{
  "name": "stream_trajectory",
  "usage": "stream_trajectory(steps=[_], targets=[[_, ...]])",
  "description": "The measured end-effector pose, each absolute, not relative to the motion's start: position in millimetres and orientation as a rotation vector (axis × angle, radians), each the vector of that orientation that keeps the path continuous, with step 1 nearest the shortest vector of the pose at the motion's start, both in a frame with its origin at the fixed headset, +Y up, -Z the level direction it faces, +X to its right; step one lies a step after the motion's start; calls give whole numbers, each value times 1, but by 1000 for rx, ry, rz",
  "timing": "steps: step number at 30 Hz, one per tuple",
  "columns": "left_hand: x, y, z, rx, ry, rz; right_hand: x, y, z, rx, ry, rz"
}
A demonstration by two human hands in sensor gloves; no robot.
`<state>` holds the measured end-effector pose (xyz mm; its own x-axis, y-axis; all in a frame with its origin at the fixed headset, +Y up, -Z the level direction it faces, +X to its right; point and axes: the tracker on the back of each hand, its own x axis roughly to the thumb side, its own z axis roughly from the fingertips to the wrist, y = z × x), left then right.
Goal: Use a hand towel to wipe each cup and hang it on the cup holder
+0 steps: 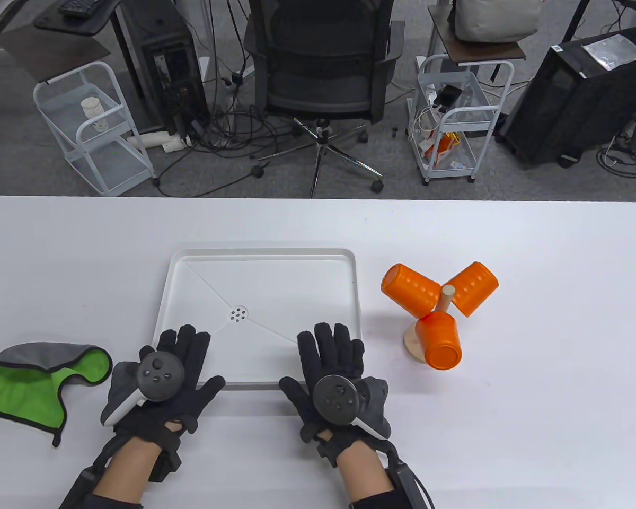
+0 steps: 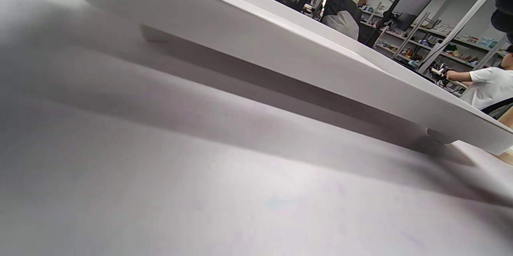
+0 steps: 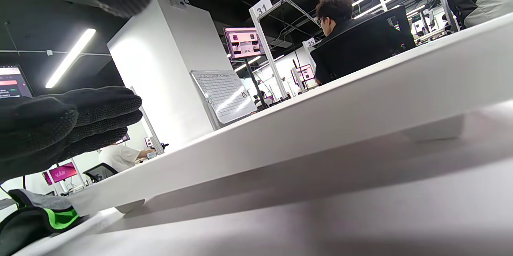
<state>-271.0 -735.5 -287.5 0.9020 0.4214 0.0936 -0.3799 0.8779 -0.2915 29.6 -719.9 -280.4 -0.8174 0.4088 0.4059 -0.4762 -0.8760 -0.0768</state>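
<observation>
Three orange cups (image 1: 412, 290) (image 1: 474, 288) (image 1: 439, 340) hang mouth-inward on the pegs of a wooden cup holder (image 1: 445, 298), right of the white tray (image 1: 267, 259). A green and grey hand towel (image 1: 29, 383) lies at the table's left; it also shows low left in the right wrist view (image 3: 48, 215). My left hand (image 1: 180, 360) lies flat, fingers straight, over the tray's near left edge. My right hand (image 1: 328, 355) lies flat the same way over the tray's near right edge. Neither hand holds anything.
The tray has a small drain (image 1: 237, 314) in its middle, and its near rim fills both wrist views (image 2: 280, 47) (image 3: 320, 119). Beyond the table's far edge stand an office chair (image 1: 323, 69) and two white carts (image 1: 93, 127) (image 1: 456, 116).
</observation>
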Motion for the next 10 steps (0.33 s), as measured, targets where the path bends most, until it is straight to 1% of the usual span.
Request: stream_trajectory(steps=[10], targets=[[-273,-738,-288,-286,-137,457,28,-721,-281,526,-226,2620]])
